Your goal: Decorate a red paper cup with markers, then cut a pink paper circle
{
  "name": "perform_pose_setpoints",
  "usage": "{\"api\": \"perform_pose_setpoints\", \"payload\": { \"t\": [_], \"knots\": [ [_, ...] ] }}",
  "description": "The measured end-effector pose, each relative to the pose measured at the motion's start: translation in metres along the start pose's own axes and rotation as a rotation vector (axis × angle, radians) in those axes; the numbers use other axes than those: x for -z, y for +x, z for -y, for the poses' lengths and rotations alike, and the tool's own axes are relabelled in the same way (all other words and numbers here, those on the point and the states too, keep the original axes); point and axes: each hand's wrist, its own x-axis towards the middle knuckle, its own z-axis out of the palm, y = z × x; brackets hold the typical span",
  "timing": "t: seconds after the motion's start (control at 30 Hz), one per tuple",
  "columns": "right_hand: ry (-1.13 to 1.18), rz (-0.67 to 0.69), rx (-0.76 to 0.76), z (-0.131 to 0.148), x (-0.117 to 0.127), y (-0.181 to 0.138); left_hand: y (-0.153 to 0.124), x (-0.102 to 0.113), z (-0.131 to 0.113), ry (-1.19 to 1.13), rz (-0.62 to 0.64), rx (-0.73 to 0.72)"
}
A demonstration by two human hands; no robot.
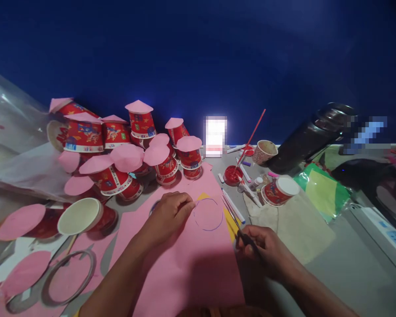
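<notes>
A sheet of pink paper (pixel 188 259) lies before me, with a blue circle outline (pixel 208 214) drawn on it. At the circle's left side, my left hand (pixel 171 213) is closed, thumb and fingers pinching the paper near its upper edge. Partly hidden behind that hand is a dark round rim. My right hand (pixel 259 244) grips black-handled scissors (pixel 246 238) at the paper's right edge, blades pointing up and left. Yellow paper (pixel 231 223) shows from under the pink. Beside the scissors' blades lie white markers (pixel 232 207).
Red paper cups (pixel 141 123) with pink cone tops crowd the left and back. Right of centre stand a red paint pot (pixel 233 175) with a brush, a patterned cup (pixel 265 152) and an upturned cup (pixel 280 191). A black flask (pixel 312 136) leans behind; a grey ring (pixel 92 268) lies front left.
</notes>
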Motion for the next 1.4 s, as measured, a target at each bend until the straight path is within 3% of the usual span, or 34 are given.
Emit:
{"api": "perform_pose_setpoints", "payload": {
  "t": [0.63,0.93,1.4],
  "knots": [
    [-0.003,0.029,-0.076,0.01,0.001,0.009,0.001,-0.004,0.004,-0.03,0.018,-0.007],
    [-0.048,0.049,-0.027,0.001,0.007,0.009,0.001,-0.002,0.001,-0.033,0.014,-0.014],
    [-0.089,0.113,-0.111,0.029,0.023,0.011,0.0,-0.004,0.0,-0.02,0.025,-0.024]
  ]
}}
